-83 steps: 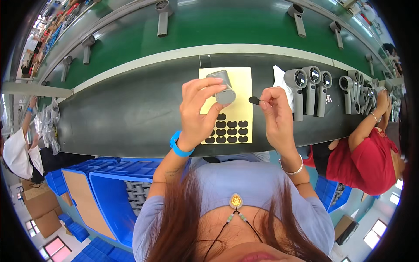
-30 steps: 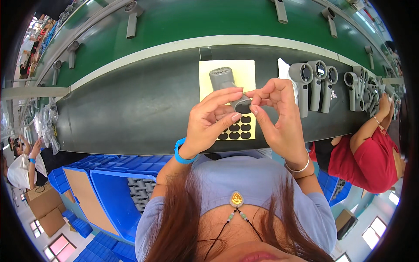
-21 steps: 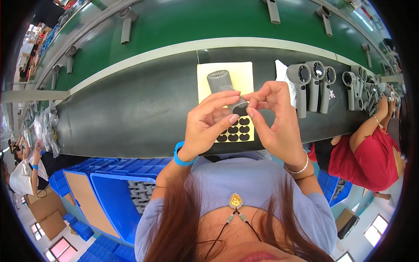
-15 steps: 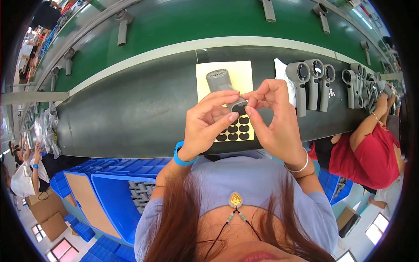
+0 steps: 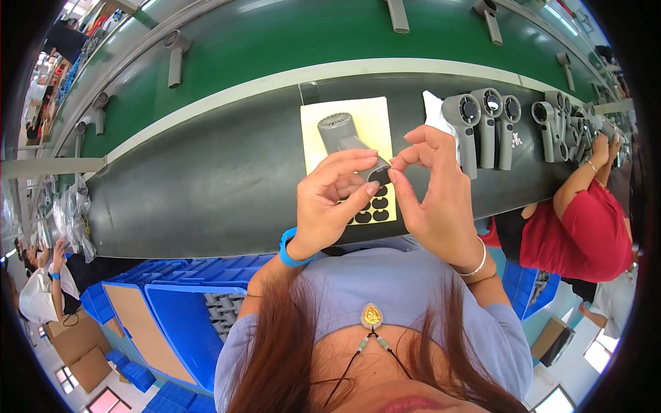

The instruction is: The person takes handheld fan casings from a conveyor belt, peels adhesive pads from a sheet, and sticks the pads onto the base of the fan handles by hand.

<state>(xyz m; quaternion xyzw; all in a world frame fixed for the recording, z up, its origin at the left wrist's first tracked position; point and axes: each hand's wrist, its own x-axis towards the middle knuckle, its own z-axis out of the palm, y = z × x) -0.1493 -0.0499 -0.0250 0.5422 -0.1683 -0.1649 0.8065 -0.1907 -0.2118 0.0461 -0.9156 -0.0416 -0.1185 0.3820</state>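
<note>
A grey handheld fan (image 5: 344, 135) lies tilted over a pale yellow sticker sheet (image 5: 377, 113), its round vented head pointing away from me. My left hand (image 5: 332, 194) grips the fan's handle near its end, thumb below and fingers above. At that end sits a dark piece, apparently a black sticker, where the thumb and forefinger of my right hand (image 5: 435, 189) are pinched against the edge. Whether the right fingertips hold anything is too small to see. Rows of black stickers (image 5: 380, 203) remain on the sheet, partly covered by my left hand.
Several grey fans (image 5: 467, 131) lie to the right beside a white bag (image 5: 434, 110). Farther right, a person in red (image 5: 582, 220) handles a fan pile (image 5: 561, 124). Beyond the dark worktop (image 5: 200, 172), a green conveyor (image 5: 261, 41) carries fans. Blue crates (image 5: 179, 316) stand lower left.
The view has shifted slightly. Fans on the conveyor have moved a little left. Both hands stay at the handle's end, with the right fingertips still pinched beside it.
</note>
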